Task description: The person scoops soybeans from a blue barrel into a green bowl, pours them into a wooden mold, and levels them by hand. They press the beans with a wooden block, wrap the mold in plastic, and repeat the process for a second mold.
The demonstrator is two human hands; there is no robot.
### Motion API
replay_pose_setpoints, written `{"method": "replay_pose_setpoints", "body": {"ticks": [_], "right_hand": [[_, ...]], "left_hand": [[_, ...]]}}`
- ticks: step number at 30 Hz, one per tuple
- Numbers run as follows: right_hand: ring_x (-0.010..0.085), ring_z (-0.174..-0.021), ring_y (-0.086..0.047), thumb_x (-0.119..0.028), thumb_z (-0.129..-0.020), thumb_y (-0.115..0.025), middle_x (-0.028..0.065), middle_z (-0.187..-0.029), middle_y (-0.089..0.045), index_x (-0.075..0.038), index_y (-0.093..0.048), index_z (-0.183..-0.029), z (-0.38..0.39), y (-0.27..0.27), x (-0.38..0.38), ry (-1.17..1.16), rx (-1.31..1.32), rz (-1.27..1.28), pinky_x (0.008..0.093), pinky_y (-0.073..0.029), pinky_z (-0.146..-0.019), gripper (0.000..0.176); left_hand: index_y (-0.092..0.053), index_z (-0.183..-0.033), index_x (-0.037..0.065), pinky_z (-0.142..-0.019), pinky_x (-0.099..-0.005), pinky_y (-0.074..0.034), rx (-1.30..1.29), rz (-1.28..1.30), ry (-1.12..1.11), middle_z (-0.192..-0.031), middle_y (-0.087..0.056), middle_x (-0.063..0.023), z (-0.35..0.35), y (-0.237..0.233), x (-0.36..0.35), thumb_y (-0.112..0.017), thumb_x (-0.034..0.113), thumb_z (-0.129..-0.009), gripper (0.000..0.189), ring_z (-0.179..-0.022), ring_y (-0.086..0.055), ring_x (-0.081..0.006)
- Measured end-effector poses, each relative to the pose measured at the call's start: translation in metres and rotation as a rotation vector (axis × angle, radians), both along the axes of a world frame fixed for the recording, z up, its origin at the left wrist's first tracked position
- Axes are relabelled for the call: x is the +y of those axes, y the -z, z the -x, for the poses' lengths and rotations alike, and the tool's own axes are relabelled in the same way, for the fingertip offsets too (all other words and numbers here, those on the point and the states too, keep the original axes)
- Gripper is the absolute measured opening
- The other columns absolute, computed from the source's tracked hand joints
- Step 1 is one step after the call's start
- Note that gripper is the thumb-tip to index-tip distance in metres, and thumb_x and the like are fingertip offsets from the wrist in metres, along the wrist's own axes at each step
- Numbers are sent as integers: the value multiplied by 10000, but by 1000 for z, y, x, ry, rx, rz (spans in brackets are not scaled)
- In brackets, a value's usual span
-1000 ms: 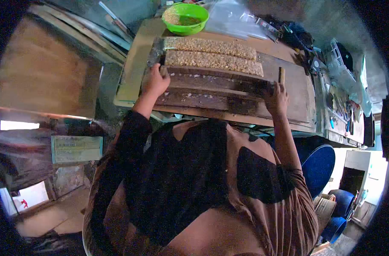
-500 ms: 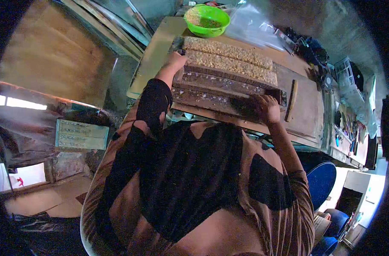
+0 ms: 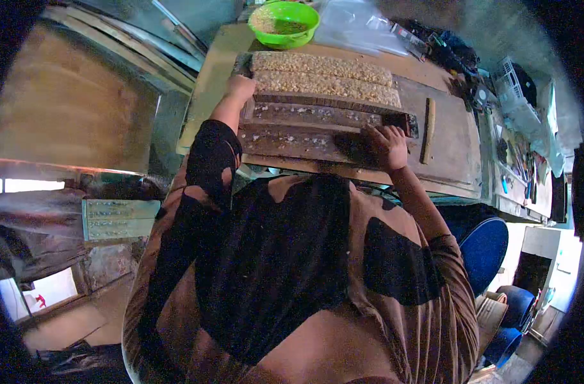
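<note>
Two long bars of pale, grainy mix point(image 3: 324, 77) lie side by side on the bench, along the back of a dark wooden frame point(image 3: 305, 116). Pale flecks stick to the frame's inner faces. My left hand point(image 3: 242, 88) is closed around the frame's left end, next to the ends of the bars. At the right part of the front rail, my right hand point(image 3: 389, 147) has its fingers hooked over the wood, a little apart from each other. The undersides of both hands are hidden.
A green bowl point(image 3: 284, 38) with grainy mix stands at the back, beside clear plastic sheets point(image 3: 356, 29). A narrow wooden stick point(image 3: 428, 131) lies on the board right of the frame. Dark tools and a white crate point(image 3: 516, 96) are at the far right.
The bench and the frame have shifted left and slightly up in view as my head moved. Both hands stay at the frame, in nearly the same places.
</note>
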State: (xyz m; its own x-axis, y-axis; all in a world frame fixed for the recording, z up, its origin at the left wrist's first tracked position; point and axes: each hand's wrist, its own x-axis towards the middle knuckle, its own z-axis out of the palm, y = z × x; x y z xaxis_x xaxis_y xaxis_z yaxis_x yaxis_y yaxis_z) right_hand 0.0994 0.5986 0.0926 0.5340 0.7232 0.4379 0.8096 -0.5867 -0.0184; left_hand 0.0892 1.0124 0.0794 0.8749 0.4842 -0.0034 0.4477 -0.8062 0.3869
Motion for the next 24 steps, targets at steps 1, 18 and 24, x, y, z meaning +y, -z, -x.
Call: {"method": "replay_pose_setpoints", "body": {"ticks": [1,18,24], "right_hand": [[235,-792,-475,-186,-674,-506,42,-792,-485,-200,-500,-1092,0,0,2,-22,-6,-50,371,-368,-759,419],[253,-813,-496,-126,-662,-539,65,-878,-537,-130,-548,-1011,-4,10,0,-6,-5,-47,371,-384,-722,349],[249,-821,-497,-131,-677,-523,64,-882,-541,-131,-539,-1035,-9,16,-6,-39,8,-77,365,-383,-724,358]], "left_hand": [[-603,-681,6,-557,-359,-411,-69,125,-98,-667,-587,-102,-2,4,1,-566,217,-692,215,-630,-552,-197],[-589,-768,-38,-633,-363,-423,-98,240,-311,-810,-591,-141,-2,-5,2,-626,249,-663,308,-730,-552,-206],[-580,-812,-33,-644,-368,-416,8,464,-299,-815,-582,-107,6,-27,-6,-611,262,-686,322,-730,-528,-200]]}}
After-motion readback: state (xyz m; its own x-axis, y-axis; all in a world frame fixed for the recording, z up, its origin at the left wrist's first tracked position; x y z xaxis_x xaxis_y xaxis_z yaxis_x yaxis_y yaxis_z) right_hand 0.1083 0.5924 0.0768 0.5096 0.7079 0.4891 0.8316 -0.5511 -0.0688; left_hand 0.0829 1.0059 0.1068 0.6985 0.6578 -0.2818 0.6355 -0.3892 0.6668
